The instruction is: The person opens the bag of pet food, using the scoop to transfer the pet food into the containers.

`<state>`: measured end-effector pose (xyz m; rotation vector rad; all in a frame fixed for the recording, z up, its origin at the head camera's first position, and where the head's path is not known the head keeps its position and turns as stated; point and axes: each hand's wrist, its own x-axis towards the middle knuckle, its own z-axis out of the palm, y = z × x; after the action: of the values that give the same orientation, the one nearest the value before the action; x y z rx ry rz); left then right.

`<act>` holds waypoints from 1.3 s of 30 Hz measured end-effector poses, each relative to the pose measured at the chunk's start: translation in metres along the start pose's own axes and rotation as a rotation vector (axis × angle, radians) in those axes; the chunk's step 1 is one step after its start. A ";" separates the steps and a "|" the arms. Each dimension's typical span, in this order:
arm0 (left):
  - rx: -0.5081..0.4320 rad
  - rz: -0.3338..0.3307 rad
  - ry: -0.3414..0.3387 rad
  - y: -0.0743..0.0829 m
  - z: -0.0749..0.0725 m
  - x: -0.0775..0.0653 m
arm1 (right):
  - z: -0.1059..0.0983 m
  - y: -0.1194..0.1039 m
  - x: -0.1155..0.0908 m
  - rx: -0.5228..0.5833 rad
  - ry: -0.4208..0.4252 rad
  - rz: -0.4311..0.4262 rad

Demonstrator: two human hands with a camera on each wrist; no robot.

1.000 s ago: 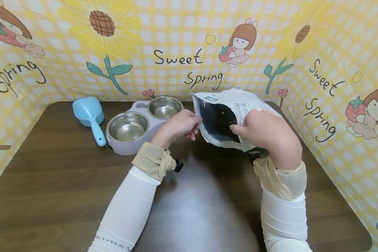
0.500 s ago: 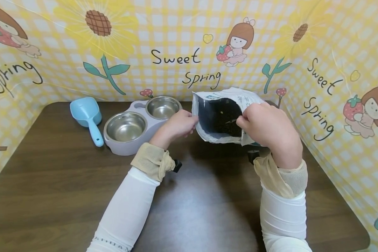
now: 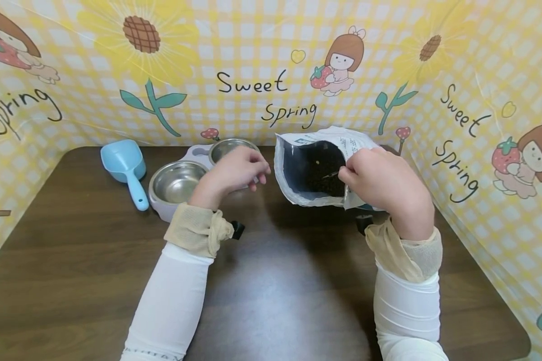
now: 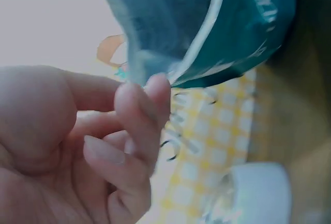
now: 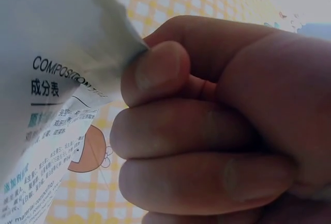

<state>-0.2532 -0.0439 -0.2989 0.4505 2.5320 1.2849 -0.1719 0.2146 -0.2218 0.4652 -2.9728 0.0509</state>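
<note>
Two hands work at one bag (image 3: 313,138), tilted mouth-forward at the right rear of the table (image 3: 262,306). My right hand (image 3: 386,185) pinches the mouth's edge; my left hand (image 3: 235,173), loosely curled and holding nothing, hangs apart from it, before the smaller bowl (image 3: 223,145). I judge the step as spreading the mouth; reaching inside next calls for a firm right pinch, perhaps with the blue scoop (image 3: 130,170).

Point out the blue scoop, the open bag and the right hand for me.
Blue scoop (image 3: 125,163): head view, on its cup.
Open bag (image 3: 352,142): head view, on its white outer wall.
Right hand (image 3: 385,184): head view, on the back of the hand.
</note>
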 end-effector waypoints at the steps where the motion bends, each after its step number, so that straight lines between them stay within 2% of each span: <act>1: 0.033 0.011 0.034 0.000 -0.005 -0.003 | 0.000 0.000 0.000 0.000 -0.002 0.002; 5: 0.126 -0.012 0.118 -0.004 -0.022 -0.011 | -0.001 0.001 0.001 0.006 -0.017 0.012; 11: 0.202 -0.083 0.170 -0.019 -0.034 -0.017 | -0.001 0.002 0.002 0.010 -0.037 0.002; 16: 0.268 -0.073 0.235 -0.028 -0.045 -0.022 | 0.000 0.003 0.001 0.017 -0.044 0.002; 19: 0.285 -0.063 0.278 -0.031 -0.052 -0.027 | 0.000 0.004 0.001 0.023 -0.047 0.000; 25: 0.282 -0.119 0.330 -0.043 -0.074 -0.040 | 0.001 0.004 0.001 0.036 -0.060 0.005; 30: 0.312 -0.200 0.385 -0.067 -0.101 -0.056 | -0.001 0.006 0.001 0.047 -0.060 0.000; 37: 0.389 -0.377 0.470 -0.117 -0.137 -0.090 | -0.002 0.007 0.001 0.059 -0.065 -0.004; 39: 0.400 -0.422 0.451 -0.128 -0.144 -0.100 | -0.003 0.007 0.001 0.058 -0.062 0.000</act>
<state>-0.2342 -0.2599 -0.3118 -0.3374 3.0374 0.7877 -0.1746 0.2209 -0.2186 0.4825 -3.0391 0.1256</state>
